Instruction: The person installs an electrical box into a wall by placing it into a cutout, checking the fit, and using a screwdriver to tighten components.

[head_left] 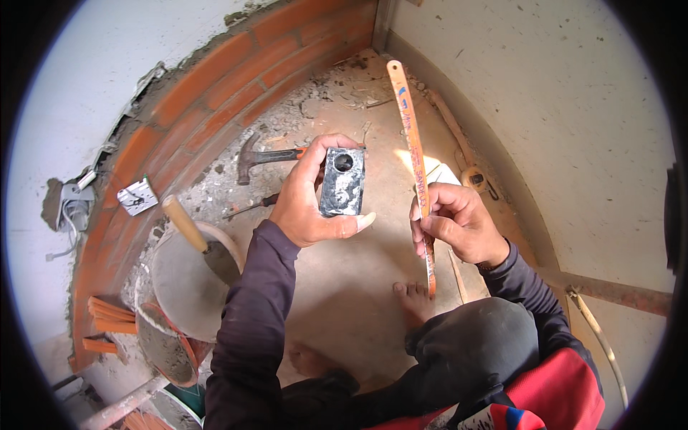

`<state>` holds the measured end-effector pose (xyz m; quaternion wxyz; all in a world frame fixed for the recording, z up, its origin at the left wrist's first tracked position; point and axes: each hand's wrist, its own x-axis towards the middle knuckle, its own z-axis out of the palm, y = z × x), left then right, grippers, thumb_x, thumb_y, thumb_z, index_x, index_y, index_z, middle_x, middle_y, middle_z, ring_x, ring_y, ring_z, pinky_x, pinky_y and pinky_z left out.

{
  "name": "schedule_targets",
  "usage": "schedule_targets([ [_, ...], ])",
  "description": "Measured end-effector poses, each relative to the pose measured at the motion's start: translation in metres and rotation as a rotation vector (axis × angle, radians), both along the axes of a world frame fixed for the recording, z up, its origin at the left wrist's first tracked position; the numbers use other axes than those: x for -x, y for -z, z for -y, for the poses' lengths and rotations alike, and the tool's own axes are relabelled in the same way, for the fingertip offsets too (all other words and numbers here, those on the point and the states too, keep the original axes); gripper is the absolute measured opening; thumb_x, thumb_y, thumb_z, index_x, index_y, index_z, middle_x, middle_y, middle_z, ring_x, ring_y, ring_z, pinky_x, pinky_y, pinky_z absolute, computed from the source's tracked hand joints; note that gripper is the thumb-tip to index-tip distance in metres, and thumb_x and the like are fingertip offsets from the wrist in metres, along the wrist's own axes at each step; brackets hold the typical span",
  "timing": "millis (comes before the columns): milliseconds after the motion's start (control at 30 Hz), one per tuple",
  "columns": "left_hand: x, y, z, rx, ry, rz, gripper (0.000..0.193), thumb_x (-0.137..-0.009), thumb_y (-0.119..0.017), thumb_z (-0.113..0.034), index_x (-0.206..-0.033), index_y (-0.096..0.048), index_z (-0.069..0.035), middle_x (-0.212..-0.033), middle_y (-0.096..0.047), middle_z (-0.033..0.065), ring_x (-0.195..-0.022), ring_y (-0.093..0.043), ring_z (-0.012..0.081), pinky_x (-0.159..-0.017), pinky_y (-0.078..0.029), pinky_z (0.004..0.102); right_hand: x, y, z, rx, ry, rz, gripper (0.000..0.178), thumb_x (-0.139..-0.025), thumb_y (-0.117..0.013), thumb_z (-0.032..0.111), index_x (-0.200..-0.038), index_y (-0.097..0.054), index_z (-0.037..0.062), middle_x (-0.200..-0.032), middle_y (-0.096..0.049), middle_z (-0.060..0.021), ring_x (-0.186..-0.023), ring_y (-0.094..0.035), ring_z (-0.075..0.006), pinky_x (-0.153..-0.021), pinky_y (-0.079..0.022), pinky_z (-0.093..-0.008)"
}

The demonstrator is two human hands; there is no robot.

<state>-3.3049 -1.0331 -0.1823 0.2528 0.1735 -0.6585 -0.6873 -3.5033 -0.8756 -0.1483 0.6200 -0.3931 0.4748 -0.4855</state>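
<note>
In my left hand (304, 197) is a small black rectangular electrical box (342, 192), smeared with grey mortar, with a round hole near its top. My fingers wrap its left side and the thumb lies along its lower edge. My right hand (462, 223) pinches a long orange hacksaw blade (408, 129) between thumb and fingers, below its middle. The blade stands nearly upright, its holed end at the top. It is apart from the box. Behind my left hand a claw hammer (251, 158) lies on the dusty floor, beside a screwdriver (251, 206) partly hidden by that hand.
A mortar bucket (161, 276) with a wooden-handled trowel (185, 224) stands at left. A brick wall course (204, 89) curves behind it. A white socket (137, 197) rests on the bricks, near loose wires (70, 222). A tape measure (473, 177) lies at right.
</note>
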Motion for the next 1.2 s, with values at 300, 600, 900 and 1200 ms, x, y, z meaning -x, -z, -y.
schedule_targets([
  [300,-0.01,-0.031,-0.019,0.071,0.035,0.032,0.074,-0.057,-0.079,-0.012,-0.122,-0.043,-0.006,-0.119,-0.054,0.0078,-0.105,-0.051,0.0134,-0.094,-0.04,0.0281,-0.004,0.006,-0.003,0.031,-0.088,0.01,0.011,-0.089,-0.051,0.002,-0.097,-0.057,-0.0011,-0.074,-0.06,-0.0055,-0.062,-0.06,-0.0105,-0.057,-0.049,-0.0243],
  [600,-0.016,-0.011,-0.03,0.118,0.006,0.189,0.092,-0.055,-0.069,-0.02,-0.138,-0.035,-0.002,-0.12,-0.051,0.0078,-0.105,-0.053,0.0136,-0.092,-0.042,0.027,-0.005,0.02,-0.003,0.019,-0.134,0.049,0.012,-0.088,-0.049,0.001,-0.097,-0.057,-0.0011,-0.073,-0.06,-0.0053,-0.06,-0.059,-0.0099,-0.057,-0.049,-0.0243],
  [900,-0.016,0.022,-0.04,-0.182,0.002,-0.001,0.074,-0.059,-0.057,-0.003,-0.132,-0.04,-0.002,-0.123,-0.054,0.0103,-0.11,-0.053,0.0151,-0.099,-0.037,0.0281,-0.007,0.031,-0.004,-0.01,-0.14,0.033,0.015,-0.088,-0.047,0.004,-0.096,-0.058,-0.0004,-0.072,-0.059,-0.0044,-0.058,-0.056,-0.0078,-0.053,-0.047,-0.0222],
  [1200,-0.023,0.113,-0.065,-0.857,-0.167,-0.129,0.069,-0.069,-0.046,-0.005,-0.137,-0.037,0.003,-0.125,-0.054,0.0163,-0.113,-0.056,0.0245,-0.099,-0.044,0.0375,-0.027,0.086,-0.026,-0.168,0.027,-0.163,0.02,-0.094,-0.045,0.009,-0.105,-0.061,0.0045,-0.066,-0.048,0.0042,-0.058,-0.039,-0.0019,-0.053,-0.034,-0.0198],
])
